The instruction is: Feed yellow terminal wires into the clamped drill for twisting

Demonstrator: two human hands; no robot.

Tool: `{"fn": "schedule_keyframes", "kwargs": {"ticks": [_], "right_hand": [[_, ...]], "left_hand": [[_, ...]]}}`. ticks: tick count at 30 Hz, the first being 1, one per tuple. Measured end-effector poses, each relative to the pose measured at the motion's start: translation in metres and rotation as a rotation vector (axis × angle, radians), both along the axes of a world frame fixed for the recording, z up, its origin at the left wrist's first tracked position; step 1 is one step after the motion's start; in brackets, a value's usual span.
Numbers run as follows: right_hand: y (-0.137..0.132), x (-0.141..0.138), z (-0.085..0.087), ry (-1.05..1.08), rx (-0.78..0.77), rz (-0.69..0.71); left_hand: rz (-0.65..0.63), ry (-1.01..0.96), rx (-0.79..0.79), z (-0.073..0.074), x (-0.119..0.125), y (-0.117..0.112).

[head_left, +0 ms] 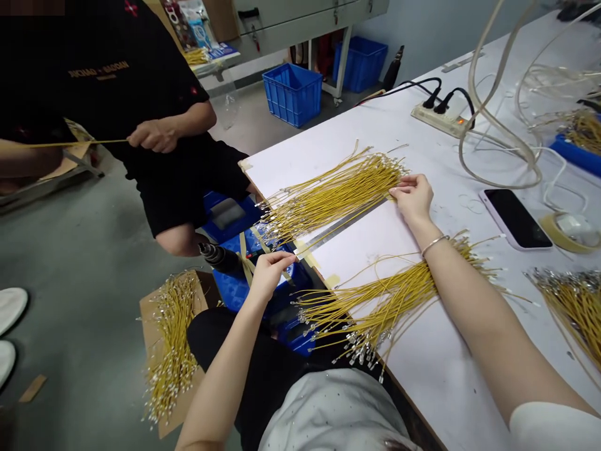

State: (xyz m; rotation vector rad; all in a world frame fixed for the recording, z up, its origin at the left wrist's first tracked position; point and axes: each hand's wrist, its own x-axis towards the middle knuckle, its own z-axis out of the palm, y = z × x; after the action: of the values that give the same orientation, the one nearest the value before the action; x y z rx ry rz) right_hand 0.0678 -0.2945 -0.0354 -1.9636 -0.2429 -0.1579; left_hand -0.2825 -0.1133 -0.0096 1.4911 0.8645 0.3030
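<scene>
My right hand (413, 195) rests on the white table (451, 369), its fingertips pressed together on the end of a fanned bundle of yellow wires (328, 195). A metal ruler (342, 227) lies under that bundle. My left hand (267, 270) hangs past the table edge, fingers curled round the near ends of the wires above a blue crate (235, 291). My right forearm lies across a second bundle of yellow wires (380, 307) with metal terminals.
A person in black stands at the left, stretching one yellow wire between their hands (153, 134). More wires lie on cardboard (171, 344) on the floor. A phone (515, 218), tape roll (570, 230), power strip (439, 119) and another wire pile (570, 307) sit on the table.
</scene>
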Motion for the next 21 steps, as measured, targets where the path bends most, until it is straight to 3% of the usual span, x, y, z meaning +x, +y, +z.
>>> {"fn": "schedule_keyframes", "kwargs": {"ticks": [21], "right_hand": [[0.002,-0.008,0.014,0.100,0.078,-0.028]], "left_hand": [[-0.014,-0.057,-0.027,-0.007,-0.003,-0.002]]}}
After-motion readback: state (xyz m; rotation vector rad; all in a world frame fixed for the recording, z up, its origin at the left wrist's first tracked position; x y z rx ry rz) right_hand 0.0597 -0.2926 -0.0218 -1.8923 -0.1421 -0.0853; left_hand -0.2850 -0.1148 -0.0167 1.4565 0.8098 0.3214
